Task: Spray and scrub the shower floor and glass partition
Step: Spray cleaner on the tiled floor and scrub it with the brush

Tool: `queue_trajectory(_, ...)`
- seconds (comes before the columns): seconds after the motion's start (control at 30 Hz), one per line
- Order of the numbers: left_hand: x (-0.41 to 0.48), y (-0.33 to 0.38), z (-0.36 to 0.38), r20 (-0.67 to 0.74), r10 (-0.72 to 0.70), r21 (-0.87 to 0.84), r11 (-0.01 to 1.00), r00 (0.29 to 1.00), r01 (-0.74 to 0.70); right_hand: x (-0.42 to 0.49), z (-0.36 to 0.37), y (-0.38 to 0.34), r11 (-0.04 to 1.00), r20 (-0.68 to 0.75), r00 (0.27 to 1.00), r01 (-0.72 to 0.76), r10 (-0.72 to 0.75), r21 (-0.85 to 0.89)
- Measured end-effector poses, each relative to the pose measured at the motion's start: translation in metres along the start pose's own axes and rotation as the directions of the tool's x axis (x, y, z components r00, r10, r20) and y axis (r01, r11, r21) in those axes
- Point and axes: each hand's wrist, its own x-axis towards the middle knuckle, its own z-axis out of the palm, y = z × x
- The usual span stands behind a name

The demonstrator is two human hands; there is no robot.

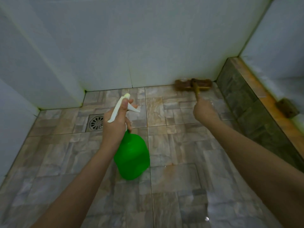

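Green bottle in left hand

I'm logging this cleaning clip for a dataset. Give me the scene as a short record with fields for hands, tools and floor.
left hand: grips the white trigger head of a green plastic spray bottle
right hand: grips the handle of a brown bristle scrub brush
brush position: head on the floor, at the foot of the white back wall, near the right corner
floor surface: grey-brown stone-pattern tiles, orange stains, round metal drain at left
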Motion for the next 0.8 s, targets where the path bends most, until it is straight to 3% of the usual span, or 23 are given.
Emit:
queue_trajectory(0.1, 0.000, -0.001, -0.002, -0.029, 0.010, 0.014, 1.000, 1.000, -0.009, 0.001, 0.011, -0.018, 0.996, 0.007, 1.000, 0.030, -0.031, 0.080)
queue_trajectory(0.2, -0.001, -0.003, -0.001, -0.032, 0.012, 0.024, 1.000, 0.999, -0.011, -0.003, 0.021, 0.000, 0.988, 0.069, 0.986, 0.154, -0.152, -0.020)
queue_trajectory(0.27, -0.001, -0.003, 0.000, -0.027, 0.000, 0.019, 1.000, 1.000, 0.001, 0.007, 0.019, 0.020, 0.993, 0.003, 0.995, 0.097, -0.097, -0.059)
queue_trajectory(0.33, 0.000, -0.002, -0.002, -0.015, -0.005, 0.019, 1.000, 1.000, 0.005, 0.006, 0.018, 0.023, 0.999, -0.061, 0.998, -0.021, 0.022, 0.024)
queue_trajectory(0.4, 0.001, -0.001, -0.002, -0.011, 0.002, 0.021, 1.000, 1.000, -0.002, 0.002, 0.017, 0.007, 0.997, -0.031, 0.998, -0.050, 0.052, 0.058)
queue_trajectory(0.57, 0.001, -0.004, 0.005, -0.024, -0.004, 0.011, 1.000, 1.000, 0.004, -0.001, 0.027, -0.024, 0.979, 0.098, 0.974, 0.204, -0.204, 0.012)
queue_trajectory(0.63, -0.002, -0.006, 0.002, -0.018, 0.007, 0.003, 1.000, 1.000, -0.007, -0.005, 0.032, -0.011, 0.992, 0.043, 0.991, 0.128, -0.128, 0.022)
queue_trajectory(0.73, -0.001, -0.005, -0.003, -0.017, 0.001, -0.004, 1.000, 1.000, -0.001, -0.014, 0.035, -0.009, 0.990, -0.007, 0.995, -0.096, 0.097, 0.107)
queue_trajectory(0.8, 0.001, -0.003, -0.003, -0.022, -0.012, -0.019, 1.000, 1.000, 0.011, -0.015, 0.040, -0.032, 0.989, 0.029, 0.998, -0.055, 0.052, 0.134)
